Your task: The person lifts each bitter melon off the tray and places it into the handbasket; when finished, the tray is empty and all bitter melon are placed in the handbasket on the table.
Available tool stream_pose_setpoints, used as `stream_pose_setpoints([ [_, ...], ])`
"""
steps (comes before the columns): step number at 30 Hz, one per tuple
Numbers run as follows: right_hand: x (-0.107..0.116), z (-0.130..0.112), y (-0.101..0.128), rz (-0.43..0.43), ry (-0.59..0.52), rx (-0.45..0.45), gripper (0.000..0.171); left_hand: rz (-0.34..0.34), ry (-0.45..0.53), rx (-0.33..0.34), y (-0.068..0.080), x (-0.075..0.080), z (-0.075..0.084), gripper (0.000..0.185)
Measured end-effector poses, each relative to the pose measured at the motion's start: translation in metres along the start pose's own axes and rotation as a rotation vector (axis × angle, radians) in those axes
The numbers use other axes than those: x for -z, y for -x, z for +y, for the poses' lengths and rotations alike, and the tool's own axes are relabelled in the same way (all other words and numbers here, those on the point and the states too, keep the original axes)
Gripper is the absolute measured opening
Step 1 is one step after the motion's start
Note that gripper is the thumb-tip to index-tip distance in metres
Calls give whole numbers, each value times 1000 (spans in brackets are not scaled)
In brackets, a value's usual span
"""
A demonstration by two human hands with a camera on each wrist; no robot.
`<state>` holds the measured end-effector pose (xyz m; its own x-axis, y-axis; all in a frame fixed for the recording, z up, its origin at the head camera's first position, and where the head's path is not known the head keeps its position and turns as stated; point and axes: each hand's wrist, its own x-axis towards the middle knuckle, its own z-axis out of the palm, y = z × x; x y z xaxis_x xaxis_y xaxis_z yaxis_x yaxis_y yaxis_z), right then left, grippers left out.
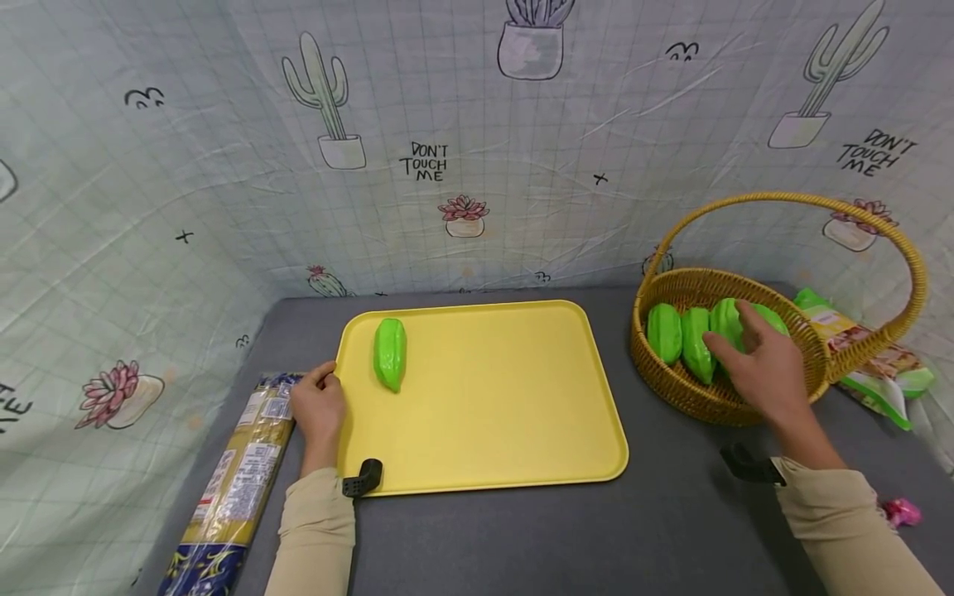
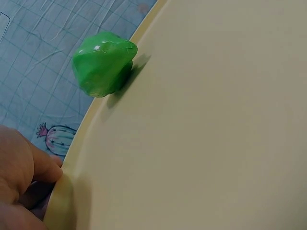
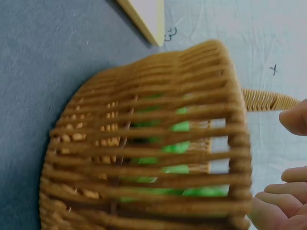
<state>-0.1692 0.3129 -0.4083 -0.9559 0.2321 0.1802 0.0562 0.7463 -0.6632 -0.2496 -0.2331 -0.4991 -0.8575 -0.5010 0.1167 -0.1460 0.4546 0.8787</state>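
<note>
Our right hand (image 1: 768,368) reaches down into the wicker basket (image 1: 674,393), its fingers (image 1: 717,341) spread and loosely bent over the green fruits (image 1: 680,335) lying side by side inside. They rest on or just above the fruit — we cannot tell whether any one is yet gripped, since the palm covers the fruit nearest it. In the right wrist view the fingers (image 3: 280,201) sit past the basket wall (image 3: 153,158), with green showing only in slivers between the blurred weave.

Our left hand (image 1: 319,407) rests at the 9 o'clock edge of the yellow tray (image 1: 522,430), fingers curled against the rim, thumb side up. It seems to us a steadying hold, keeping the tray from sliding on the worktop (image 1: 596,538). The left wrist view shows a finger (image 2: 45,167) tucked at the tray's rim (image 2: 62,196), though most of the hand is cut off there.

One green fruit (image 1: 390,353) lies alone on the tray toward 10 o'clock, lengthwise and near the left edge — close to the steadying hand and well apart from the basket, which stands off the tray at 3 o'clock.

Farther out, a long packet of spaghetti (image 1: 231,480) lies just beside the left hand at 8 o'clock. A green snack bag (image 1: 872,372) sits behind the basket, partly hidden by its hooped handle (image 1: 913,281); its print is too small to read. A small pink thing (image 1: 900,511) by our right sleeve is too blurred to name.
</note>
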Motion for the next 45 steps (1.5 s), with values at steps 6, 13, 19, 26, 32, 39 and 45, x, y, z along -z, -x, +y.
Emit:
stream_pose_setpoints([
  [6,-4,-8,-1,-8,-48,13,77,2,14,5,0,-1,-1,36],
  [13,-8,-17,-3,-29,-104,31,76,7,14,7,-1,-1,0,36],
  [19,-16,-24,-2,-19,-144,67,69,15,16,6,-2,-2,0,35],
  [26,-29,-35,-3,-41,-188,97,65,18,21,8,-2,-1,-1,35],
  [32,-40,-48,-3,-84,-242,109,66,12,17,11,-1,-1,-1,35],
  [39,-49,-59,-3,-121,-253,98,68,3,16,11,-1,0,0,36],
  [45,-58,-69,-4,-168,-276,95,70,8,21,9,-2,-1,-1,36],
])
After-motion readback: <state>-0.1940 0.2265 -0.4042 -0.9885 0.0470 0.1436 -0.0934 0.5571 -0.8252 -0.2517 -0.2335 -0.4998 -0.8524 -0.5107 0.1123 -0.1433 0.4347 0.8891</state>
